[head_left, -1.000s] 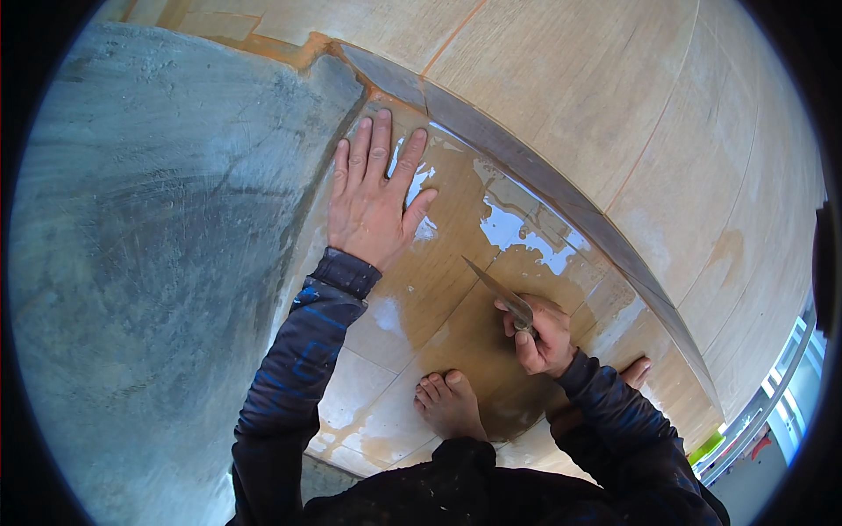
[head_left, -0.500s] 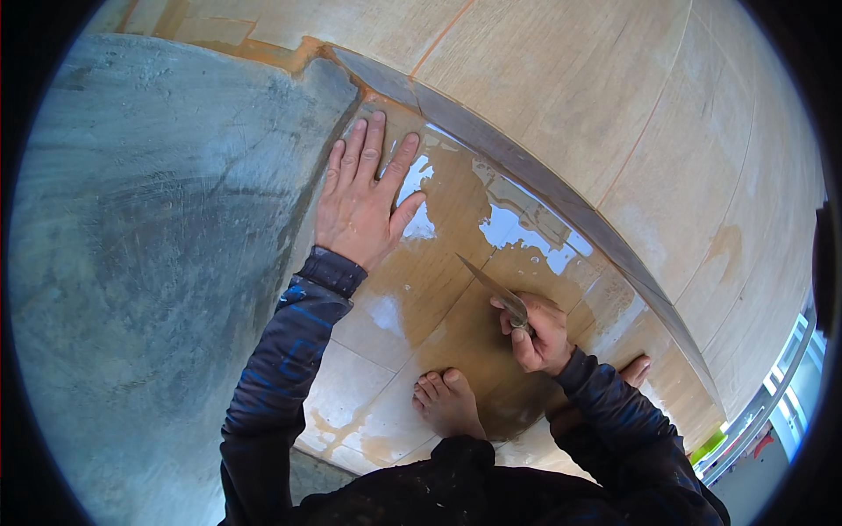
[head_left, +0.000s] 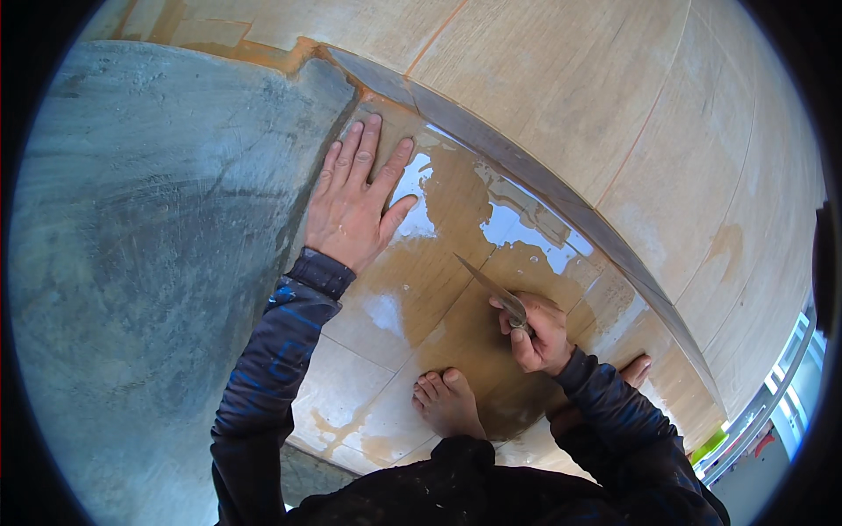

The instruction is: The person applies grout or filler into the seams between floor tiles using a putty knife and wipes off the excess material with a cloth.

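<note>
My left hand (head_left: 355, 197) lies flat on the wet wood-look tile floor (head_left: 438, 307), fingers spread and pointing toward the corner by the grey wall. Nothing is in it. To the right and nearer me, my right hand (head_left: 542, 333) is closed round the handle of a pointed trowel (head_left: 491, 285). The narrow metal blade, seen nearly edge-on, points away and to the left above the floor tiles. A film of muddy water with bright reflections covers much of the tile between my hands and the step.
A bare grey cement surface (head_left: 175, 219) fills the left side. Along the far side, a grey-edged step (head_left: 561, 193) curves down to the right, with larger wood-look tiles (head_left: 570, 88) beyond. My bare foot (head_left: 447, 403) stands near the bottom. A metal rail (head_left: 772, 394) shows at the far right.
My left hand has slid slightly to the left and toward me, still flat. The right hand and trowel have barely moved.
</note>
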Motion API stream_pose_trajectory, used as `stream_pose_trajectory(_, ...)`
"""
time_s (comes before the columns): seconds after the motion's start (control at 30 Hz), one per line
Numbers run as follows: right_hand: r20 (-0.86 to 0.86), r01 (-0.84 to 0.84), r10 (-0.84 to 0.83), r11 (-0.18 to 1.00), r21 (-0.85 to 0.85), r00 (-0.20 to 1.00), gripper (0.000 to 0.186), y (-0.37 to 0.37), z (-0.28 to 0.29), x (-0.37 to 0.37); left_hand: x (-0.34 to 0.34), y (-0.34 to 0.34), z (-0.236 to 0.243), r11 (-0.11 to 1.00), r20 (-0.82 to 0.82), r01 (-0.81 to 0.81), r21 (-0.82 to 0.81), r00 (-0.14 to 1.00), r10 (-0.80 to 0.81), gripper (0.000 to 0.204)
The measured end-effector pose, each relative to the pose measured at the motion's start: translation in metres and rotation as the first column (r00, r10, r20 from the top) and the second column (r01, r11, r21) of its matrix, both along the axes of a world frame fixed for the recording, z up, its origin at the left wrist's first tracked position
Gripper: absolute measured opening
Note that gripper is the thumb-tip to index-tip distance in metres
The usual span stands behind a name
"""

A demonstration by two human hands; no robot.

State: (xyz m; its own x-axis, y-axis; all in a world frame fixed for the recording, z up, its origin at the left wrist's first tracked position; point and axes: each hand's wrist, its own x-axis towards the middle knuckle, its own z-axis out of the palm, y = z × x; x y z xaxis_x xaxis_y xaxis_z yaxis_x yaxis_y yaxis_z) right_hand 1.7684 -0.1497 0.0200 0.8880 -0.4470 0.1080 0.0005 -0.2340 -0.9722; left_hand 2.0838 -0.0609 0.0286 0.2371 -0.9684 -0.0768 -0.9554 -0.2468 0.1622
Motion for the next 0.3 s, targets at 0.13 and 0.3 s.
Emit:
stream_pose_trajectory(0.13,0.0,-0.003,0.003,1.0,0.0,1.0,0.035,-0.0005,0.001,0.0009,0.001,0.0046,0.0011,1.0,0.006,0.015,0.008,1.0,-0.015,0.07)
stream_pose_trajectory(0.3,-0.002,-0.001,0.001,1.0,-0.003,1.0,0.035,-0.0003,0.0,0.0001,0.0001,0.0108,0.0014,1.0,0.006,0.018,0.021,1.0,-0.018,0.071)
